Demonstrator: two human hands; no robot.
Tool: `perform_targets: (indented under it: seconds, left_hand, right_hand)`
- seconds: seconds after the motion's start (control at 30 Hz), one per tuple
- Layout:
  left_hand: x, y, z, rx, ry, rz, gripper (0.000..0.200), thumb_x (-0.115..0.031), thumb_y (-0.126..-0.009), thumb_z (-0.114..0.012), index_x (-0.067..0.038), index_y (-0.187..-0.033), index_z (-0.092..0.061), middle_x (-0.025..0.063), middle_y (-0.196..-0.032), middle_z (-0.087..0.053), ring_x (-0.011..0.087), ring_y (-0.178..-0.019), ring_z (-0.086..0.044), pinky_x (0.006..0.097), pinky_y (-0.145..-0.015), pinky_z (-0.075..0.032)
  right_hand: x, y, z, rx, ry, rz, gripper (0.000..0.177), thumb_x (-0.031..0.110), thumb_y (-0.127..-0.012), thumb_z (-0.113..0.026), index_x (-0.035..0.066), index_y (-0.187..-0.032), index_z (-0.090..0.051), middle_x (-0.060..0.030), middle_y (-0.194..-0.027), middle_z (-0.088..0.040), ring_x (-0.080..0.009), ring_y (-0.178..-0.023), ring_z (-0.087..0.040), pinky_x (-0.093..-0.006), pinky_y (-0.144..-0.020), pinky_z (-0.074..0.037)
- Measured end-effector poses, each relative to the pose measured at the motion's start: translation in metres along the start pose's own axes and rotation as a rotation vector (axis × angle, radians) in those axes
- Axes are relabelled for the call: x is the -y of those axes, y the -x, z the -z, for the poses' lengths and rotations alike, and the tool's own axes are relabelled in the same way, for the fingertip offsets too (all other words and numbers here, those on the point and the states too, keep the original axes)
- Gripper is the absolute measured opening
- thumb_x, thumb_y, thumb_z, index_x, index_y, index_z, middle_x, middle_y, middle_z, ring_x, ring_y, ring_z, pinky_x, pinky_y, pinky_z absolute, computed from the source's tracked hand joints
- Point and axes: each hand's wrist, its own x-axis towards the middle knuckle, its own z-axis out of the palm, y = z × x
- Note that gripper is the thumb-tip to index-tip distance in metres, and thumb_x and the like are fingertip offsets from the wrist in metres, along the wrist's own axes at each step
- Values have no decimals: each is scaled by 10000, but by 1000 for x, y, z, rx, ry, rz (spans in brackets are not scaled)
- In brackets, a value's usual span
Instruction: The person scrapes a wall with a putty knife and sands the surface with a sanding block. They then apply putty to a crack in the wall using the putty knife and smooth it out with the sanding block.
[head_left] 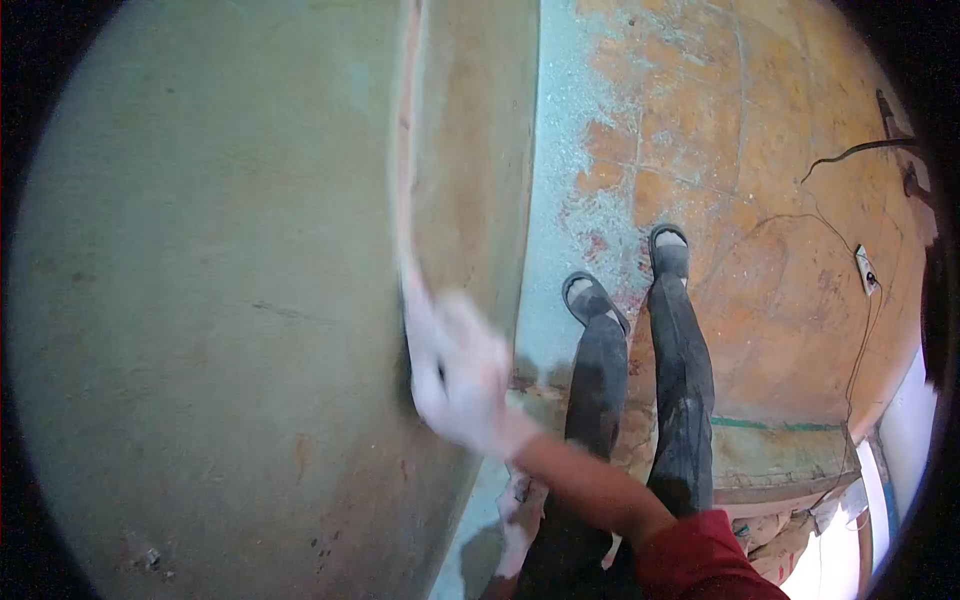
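My right hand (455,370), coated in whitish dust and smeared by motion, is against the greenish wall surface (220,220), at the lower visible end of a long pale pinkish strip (407,130) that runs up the wall. A dark edge shows along the hand's left side; whether it is a shadow or a held thing is unclear. The fingers are too blurred to tell what they hold, if anything. My left hand is not in view.
My sandalled feet and dusty dark trousers (683,400) are on the floor right of the wall. White splatter (610,200) covers part of the orange floor (790,330). A power strip (866,270) with cables lies at the right, above a ledge (785,455) and sacks.
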Motion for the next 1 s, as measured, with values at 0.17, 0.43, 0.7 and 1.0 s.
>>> perform_targets:
  seconds: [0.17, 0.43, 0.7, 1.0]
  left_hand:
    - [-16, 4, -6, -54, -213, 66, 139, -152, -943, -662, -18, -979, -653, 21, -732, -593, 81, -508, -494, 257, -440, -392]
    - [-38, 0, 1, -95, -87, 280, 137, -168, -937, -670, -31, -949, -659, 5, -697, -587, 77, -498, -497, 254, -441, -401]
    - [-28, 9, -5, -61, -323, -44, 134, -169, -941, -669, -36, -930, -663, 4, -685, -592, 78, -487, -491, 257, -440, -402]
    - [17, -2, 9, -89, -159, -152, 107, -122, -935, -667, -27, -885, -665, 1, -732, -613, 82, -544, -503, 265, -468, -422]
  right_hand:
    - [-12, -61, 0, 21, 121, 119, 509, -102, -782, -554, -50, -1285, -615, -150, -647, -474, -257, -569, -516, -347, -577, -467]
    - [-7, -69, -2, 18, 37, 104, 451, -86, -817, -543, -34, -1255, -635, -164, -704, -507, -264, -627, -531, -383, -568, -429]
    - [-7, -68, -1, 16, -7, 48, 431, -79, -841, -569, -58, -1269, -616, -155, -659, -470, -225, -586, -511, -341, -560, -426]
    - [-24, -139, 1, -99, 191, 196, 384, -53, -857, -543, 0, -1216, -669, -182, -693, -556, -286, -649, -591, -372, -642, -482]
